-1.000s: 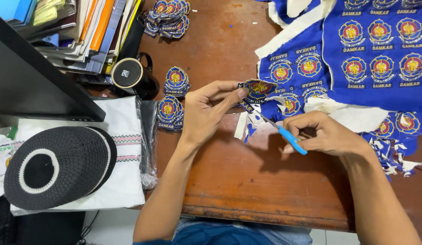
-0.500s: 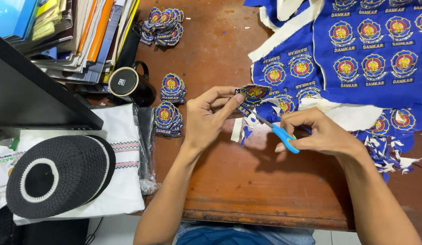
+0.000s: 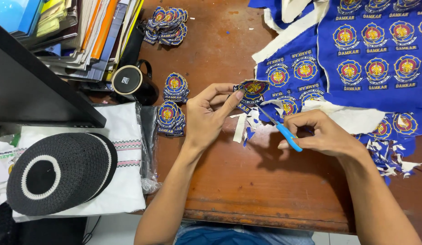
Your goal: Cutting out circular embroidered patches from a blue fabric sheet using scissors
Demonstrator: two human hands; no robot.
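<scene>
My left hand [image 3: 210, 113] pinches a round embroidered patch [image 3: 254, 87], blue with a red and yellow centre, holding it up above the wooden table [image 3: 247, 195]. My right hand [image 3: 322, 134] grips small scissors with blue handles [image 3: 283, 130], their blades pointing up at the patch's lower edge. Blue and white fabric scraps [image 3: 245, 126] lie under the hands. A large blue cloth sheet with rows of the same uncut patches [image 3: 369, 54] spreads across the upper right.
Stacks of cut patches [image 3: 175, 88] sit left of my hands, another pile [image 3: 166, 26] farther back. A dark mug [image 3: 131, 82] stands by stacked books [image 3: 84, 31]. A black and white knitted cap [image 3: 56, 177] rests on folded white cloth at left. Trimmings [image 3: 392, 159] litter the right.
The left hand has turned the patch slightly and lifted it toward the back. The scissors have followed, staying at the patch's lower edge.
</scene>
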